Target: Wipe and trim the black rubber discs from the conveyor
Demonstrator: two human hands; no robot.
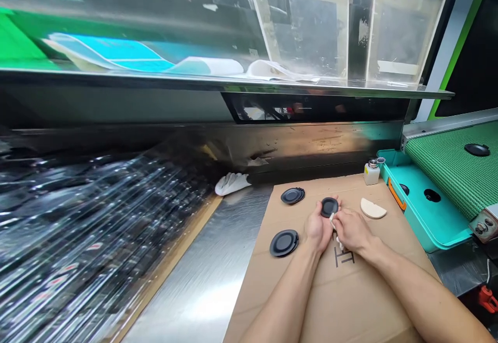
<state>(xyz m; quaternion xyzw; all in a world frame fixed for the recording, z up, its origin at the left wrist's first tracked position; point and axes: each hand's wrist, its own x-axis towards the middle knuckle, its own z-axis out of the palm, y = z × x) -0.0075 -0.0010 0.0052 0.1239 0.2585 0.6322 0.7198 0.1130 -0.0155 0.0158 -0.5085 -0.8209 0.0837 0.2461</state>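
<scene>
My left hand is closed around the edge of a black round plastic disc, its face turned up over the cardboard. Against the disc's lower right rim, my right hand pinches a small white cloth-like piece. Part of that piece hangs below the fingers, and the rest is hidden in the grip. To the left on the cardboard lie two small stacks of similar black discs, a farther stack and a nearer stack. A cream half-round pad lies right of my right hand.
The cardboard sheet covers a metal bench. A small white pump bottle stands at its far right corner, beside a teal tray holding black discs. A green conveyor belt carries another disc. Clear plastic trays and a white glove lie left.
</scene>
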